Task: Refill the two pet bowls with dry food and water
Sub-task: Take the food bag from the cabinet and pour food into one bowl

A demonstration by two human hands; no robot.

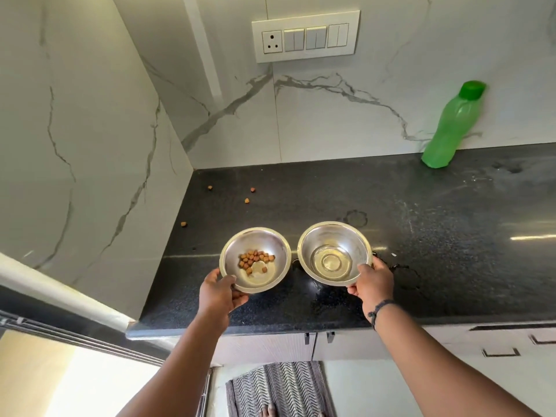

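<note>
Your left hand (221,291) grips the near rim of the left steel bowl (255,259), thumb over the lip and fingers curled beneath; your right hand (373,281) clasps the near right rim of the right steel bowl (334,253) in the same way. Both bowls are round, polished and shallowly domed, with thin rolled rims, and they sit side by side, rims nearly touching, over the front part of the black speckled stone countertop (421,236) (whether they rest on it or are lifted just clear cannot be told). The left bowl holds a small cluster of brown, nugget-shaped kibble (255,259) that covers only part of its base. The right bowl holds a shallow pool of clear water (331,261) through which the ringed base shows. Four stray kibble pieces (246,200) lie scattered on the countertop behind the left bowl, towards the corner. A translucent green plastic bottle (448,130) with a darker green screw cap stands at the back right, against the white, grey-veined marble-look wall (301,121). A white switch plate (305,36) with one socket is set in that wall. A dark braided cord (379,311) circles your right wrist. Below the counter edge are pale cabinet fronts (391,344) and a grey zigzag-woven mat (279,386).
</note>
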